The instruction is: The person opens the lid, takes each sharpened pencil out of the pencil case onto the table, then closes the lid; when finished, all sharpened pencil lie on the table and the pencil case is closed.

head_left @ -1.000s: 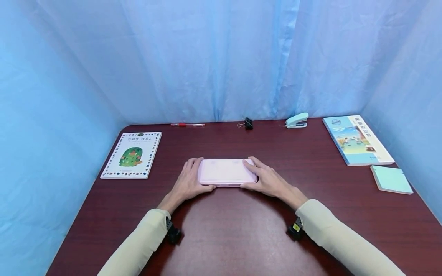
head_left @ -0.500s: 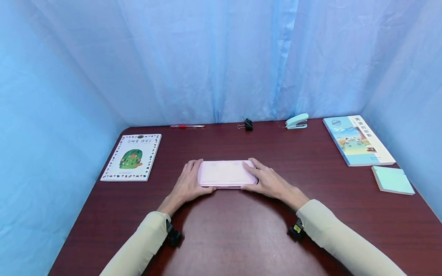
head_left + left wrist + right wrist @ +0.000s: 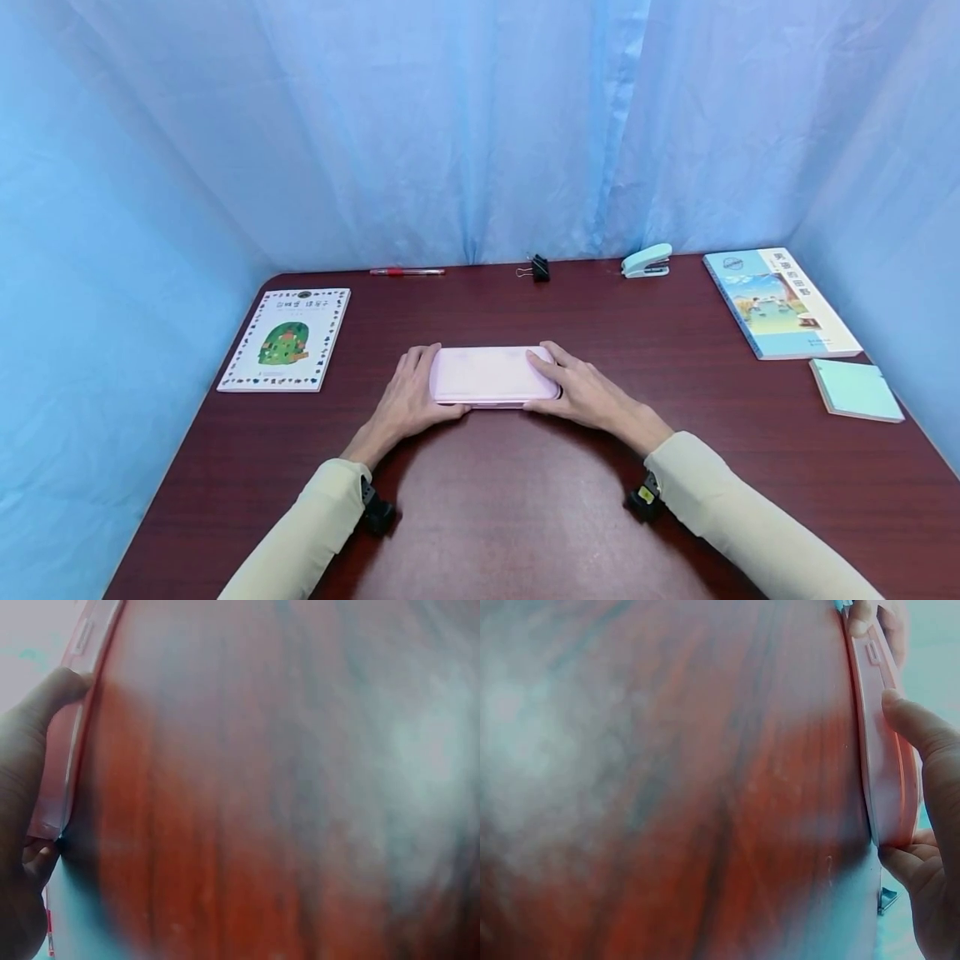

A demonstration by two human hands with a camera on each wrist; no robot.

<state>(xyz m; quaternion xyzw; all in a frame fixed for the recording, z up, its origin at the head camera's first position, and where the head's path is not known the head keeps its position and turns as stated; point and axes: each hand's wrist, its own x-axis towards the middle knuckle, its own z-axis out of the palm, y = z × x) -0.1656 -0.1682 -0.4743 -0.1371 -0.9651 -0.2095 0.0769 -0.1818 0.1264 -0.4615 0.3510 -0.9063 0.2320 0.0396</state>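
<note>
A pale pink pencil case with rounded ends lies lengthwise across the middle of the table, lid down. My left hand grips its left end, thumb along the near side and the other fingers around the far corner. At the opposite end my right hand holds it, one finger lying over the lid and the thumb at the near edge. In the left wrist view, the left thumb presses the pencil case's front side. The right wrist view shows a small latch between both thumbs.
A white picture book lies at left. Along the back edge are a red pen, a black binder clip and a mint stapler. At right lie a blue-and-white book and a green notepad. Blue curtains enclose the table.
</note>
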